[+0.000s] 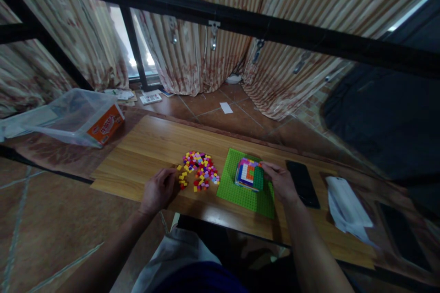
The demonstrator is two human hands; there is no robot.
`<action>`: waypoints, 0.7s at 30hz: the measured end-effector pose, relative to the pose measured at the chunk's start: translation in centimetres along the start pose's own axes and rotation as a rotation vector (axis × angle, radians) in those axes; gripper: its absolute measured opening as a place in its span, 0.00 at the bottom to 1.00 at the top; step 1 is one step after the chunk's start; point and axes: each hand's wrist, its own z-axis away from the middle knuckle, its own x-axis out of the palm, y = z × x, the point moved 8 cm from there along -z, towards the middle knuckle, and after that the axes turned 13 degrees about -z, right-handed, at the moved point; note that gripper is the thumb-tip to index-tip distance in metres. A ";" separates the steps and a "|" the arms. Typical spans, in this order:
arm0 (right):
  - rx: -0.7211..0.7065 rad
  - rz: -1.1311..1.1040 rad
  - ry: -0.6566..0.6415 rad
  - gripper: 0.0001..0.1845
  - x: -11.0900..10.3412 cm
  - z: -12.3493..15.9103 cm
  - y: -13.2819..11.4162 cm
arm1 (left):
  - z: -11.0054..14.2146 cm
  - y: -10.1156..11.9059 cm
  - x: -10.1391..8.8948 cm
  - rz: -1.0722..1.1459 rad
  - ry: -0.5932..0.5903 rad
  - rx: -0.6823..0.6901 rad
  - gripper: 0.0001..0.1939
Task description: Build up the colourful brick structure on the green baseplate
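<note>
On a green studded baseplate (230, 183) stands a low block built of toy bricks (248, 174), its top patterned in white, orange, green, blue and pink. My right hand (280, 182) reaches in from the right, thumb and fingers pinched around a small orange brick (260, 165) at the block's far right corner. Left of the baseplate lies a loose pile of small toy bricks (201, 165) in red, yellow, pink and blue. Beside that pile my left hand (158, 191) rests on the board with curled fingers. Whatever those fingers may hold is hidden.
A wooden board (137, 146) carries all the bricks. A clear plastic bin (79, 114) with an orange label sits at the far left. To the right lie a black phone (303, 183) and a white packet (347, 206). A dark metal bar (240, 20) crosses above.
</note>
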 end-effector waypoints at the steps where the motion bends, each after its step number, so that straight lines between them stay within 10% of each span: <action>1: 0.006 -0.011 0.004 0.22 0.0 0.0 0.0 | 0.0 0.0 0.0 0.001 -0.001 -0.002 0.13; 21: -0.029 0.025 0.010 0.23 0.0 -0.4 0.1 | 0.0 0.1 0.2 0.006 -0.018 -0.004 0.13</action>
